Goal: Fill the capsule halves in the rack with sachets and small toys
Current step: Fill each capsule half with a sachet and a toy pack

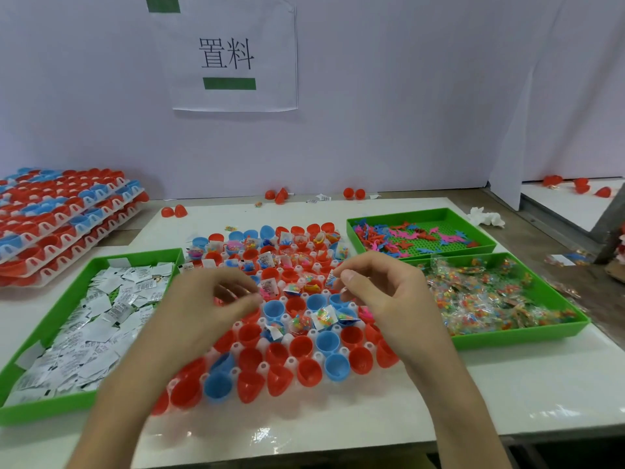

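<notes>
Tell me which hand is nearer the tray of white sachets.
Left. The left hand hovers over the rack beside that tray; the right hand is farther across the rack, pinching a sachet.

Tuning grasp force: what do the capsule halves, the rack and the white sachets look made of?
Capsule halves: smooth glossy moulded plastic, going by the highlights. Rack: milky translucent plastic, probably thin-formed; shiny pegs. Sachets: matte white printed paper or non-woven, creased; cannot tell which.
</notes>
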{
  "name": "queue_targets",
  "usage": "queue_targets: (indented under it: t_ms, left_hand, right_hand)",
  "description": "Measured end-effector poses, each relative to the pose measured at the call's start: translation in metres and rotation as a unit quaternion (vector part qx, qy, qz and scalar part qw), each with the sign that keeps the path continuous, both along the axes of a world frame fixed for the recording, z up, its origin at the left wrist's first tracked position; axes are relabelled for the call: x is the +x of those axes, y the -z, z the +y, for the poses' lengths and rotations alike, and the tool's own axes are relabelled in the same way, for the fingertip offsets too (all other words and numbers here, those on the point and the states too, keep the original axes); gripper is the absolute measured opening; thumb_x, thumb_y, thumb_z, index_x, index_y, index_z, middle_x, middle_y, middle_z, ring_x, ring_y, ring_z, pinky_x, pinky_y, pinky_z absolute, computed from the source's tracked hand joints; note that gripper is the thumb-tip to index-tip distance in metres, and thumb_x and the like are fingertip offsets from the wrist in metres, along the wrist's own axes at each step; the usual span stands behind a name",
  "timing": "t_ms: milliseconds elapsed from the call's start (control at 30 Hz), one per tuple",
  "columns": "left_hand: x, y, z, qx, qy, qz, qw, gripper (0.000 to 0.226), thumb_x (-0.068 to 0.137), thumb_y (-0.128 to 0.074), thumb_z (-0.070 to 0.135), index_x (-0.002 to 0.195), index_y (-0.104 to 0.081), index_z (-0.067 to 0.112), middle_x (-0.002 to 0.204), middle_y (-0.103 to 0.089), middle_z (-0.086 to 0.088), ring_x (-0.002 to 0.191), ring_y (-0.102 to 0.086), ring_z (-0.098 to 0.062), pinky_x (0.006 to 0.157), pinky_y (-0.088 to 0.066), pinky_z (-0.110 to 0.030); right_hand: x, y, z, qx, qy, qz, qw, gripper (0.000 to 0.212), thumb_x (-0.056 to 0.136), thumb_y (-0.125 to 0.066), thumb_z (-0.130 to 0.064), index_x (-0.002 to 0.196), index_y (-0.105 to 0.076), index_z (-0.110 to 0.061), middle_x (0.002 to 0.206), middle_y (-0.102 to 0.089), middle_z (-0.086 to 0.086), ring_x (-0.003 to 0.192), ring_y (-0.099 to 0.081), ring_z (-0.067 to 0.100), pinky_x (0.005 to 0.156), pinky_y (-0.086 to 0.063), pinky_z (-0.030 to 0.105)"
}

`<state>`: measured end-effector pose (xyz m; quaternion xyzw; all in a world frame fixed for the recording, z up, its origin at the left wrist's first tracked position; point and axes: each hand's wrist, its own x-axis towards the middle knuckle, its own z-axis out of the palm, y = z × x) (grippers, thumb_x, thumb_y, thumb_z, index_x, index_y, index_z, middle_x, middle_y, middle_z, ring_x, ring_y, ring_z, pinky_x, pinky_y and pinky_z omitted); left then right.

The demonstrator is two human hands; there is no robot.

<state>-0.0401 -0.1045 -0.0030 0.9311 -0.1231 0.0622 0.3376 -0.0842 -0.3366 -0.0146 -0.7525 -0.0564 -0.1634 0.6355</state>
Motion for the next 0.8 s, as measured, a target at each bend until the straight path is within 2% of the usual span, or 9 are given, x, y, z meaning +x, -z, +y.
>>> queue_targets:
  t_ms: [133, 200, 267, 367, 467, 567, 633, 733, 800]
  left_hand:
    - [0.022, 0.004, 0.057, 0.013, -0.153, -0.046, 0.987, 0.011, 0.089, -0.071, 0.023, 0.094, -0.073, 0.032, 0.103, -0.073, 0.008, 0.088, -0.064, -0.006, 0.073, -0.048, -0.03]
    - [0.032, 0.016, 0.088, 0.089, -0.222, -0.007, 0.971, 0.025, 0.089, -0.071, 0.019, 0.114, -0.07, 0.022, 0.129, -0.065, -0.008, 0.109, -0.062, -0.028, 0.091, -0.049, -0.047]
    - [0.034, 0.031, 0.109, 0.125, -0.245, 0.058, 0.96, 0.036, 0.086, -0.075, 0.018, 0.121, -0.068, 0.014, 0.135, -0.06, -0.017, 0.115, -0.058, -0.038, 0.094, -0.049, -0.052]
    - [0.029, 0.044, 0.118, 0.076, -0.26, 0.047, 0.961, 0.014, 0.079, -0.081, 0.017, 0.09, -0.076, 0.023, 0.114, -0.071, -0.016, 0.1, -0.063, -0.036, 0.082, -0.052, -0.046]
    - [0.028, 0.048, 0.123, 0.002, -0.29, 0.019, 0.957, 0.031, 0.077, -0.083, 0.014, 0.061, -0.065, 0.035, 0.079, -0.073, -0.008, 0.083, -0.066, -0.031, 0.076, -0.053, -0.043]
    - [0.03, 0.05, 0.125, -0.033, -0.293, -0.008, 0.956, 0.027, 0.081, -0.079, 0.019, 0.063, -0.067, 0.033, 0.076, -0.067, -0.002, 0.083, -0.064, -0.029, 0.075, -0.052, -0.041]
    - [0.032, 0.051, 0.125, -0.044, -0.289, -0.018, 0.956, 0.02, 0.083, -0.078, 0.022, 0.067, -0.069, 0.029, 0.078, -0.067, -0.002, 0.081, -0.063, -0.028, 0.074, -0.05, -0.04]
    - [0.031, 0.049, 0.125, -0.072, -0.298, -0.044, 0.951, 0.01, 0.082, -0.079, 0.021, 0.073, -0.074, 0.021, 0.084, -0.07, -0.008, 0.079, -0.061, -0.029, 0.073, -0.049, -0.04]
    - [0.03, 0.049, 0.126, -0.092, -0.305, -0.057, 0.946, 0.011, 0.08, -0.081, 0.018, 0.072, -0.074, 0.022, 0.085, -0.071, -0.008, 0.081, -0.06, -0.029, 0.075, -0.051, -0.042]
  right_hand:
    - [0.001, 0.001, -0.009, 0.009, 0.024, 0.006, 1.0, 0.02, 0.094, -0.063, -0.009, 0.085, -0.074, -0.023, 0.08, -0.075, -0.002, 0.073, -0.071, 0.011, 0.071, -0.057, 0.022]
    - [0.001, 0.002, -0.014, 0.006, 0.035, 0.009, 0.999, 0.019, 0.094, -0.063, -0.01, 0.086, -0.074, -0.023, 0.08, -0.075, -0.002, 0.074, -0.07, 0.013, 0.07, -0.057, 0.022]
    - [0.003, 0.004, -0.02, 0.008, 0.046, 0.007, 0.999, 0.02, 0.094, -0.063, -0.009, 0.085, -0.074, -0.023, 0.08, -0.075, -0.002, 0.073, -0.07, 0.012, 0.066, -0.053, 0.018]
    - [0.006, 0.007, -0.027, 0.009, 0.065, 0.01, 0.998, 0.021, 0.093, -0.064, -0.009, 0.083, -0.074, -0.025, 0.08, -0.075, -0.002, 0.071, -0.069, 0.008, 0.064, -0.05, 0.014]
    - [0.009, 0.012, -0.037, 0.008, 0.083, 0.019, 0.996, 0.024, 0.093, -0.065, -0.007, 0.08, -0.074, -0.026, 0.08, -0.075, -0.002, 0.071, -0.068, 0.009, 0.064, -0.05, 0.015]
    - [0.015, 0.018, -0.049, -0.013, 0.128, 0.028, 0.991, 0.022, 0.092, -0.066, -0.007, 0.081, -0.073, -0.024, 0.078, -0.074, -0.005, 0.068, -0.066, 0.006, 0.067, -0.05, 0.023]
    - [0.024, 0.021, -0.058, -0.048, 0.176, 0.031, 0.983, 0.02, 0.092, -0.067, -0.009, 0.083, -0.073, -0.026, 0.073, -0.072, -0.01, 0.065, -0.063, -0.002, 0.062, -0.047, 0.016]
    - [0.045, 0.019, -0.072, -0.151, 0.203, 0.059, 0.966, 0.015, 0.093, -0.066, -0.014, 0.094, -0.073, -0.027, 0.087, -0.07, -0.015, 0.071, -0.062, -0.003, 0.056, -0.041, 0.012]
    - [0.062, 0.015, -0.081, -0.224, 0.202, 0.075, 0.95, 0.014, 0.094, -0.065, -0.015, 0.096, -0.072, -0.027, 0.094, -0.067, -0.013, 0.076, -0.059, -0.003, 0.062, -0.04, 0.015]
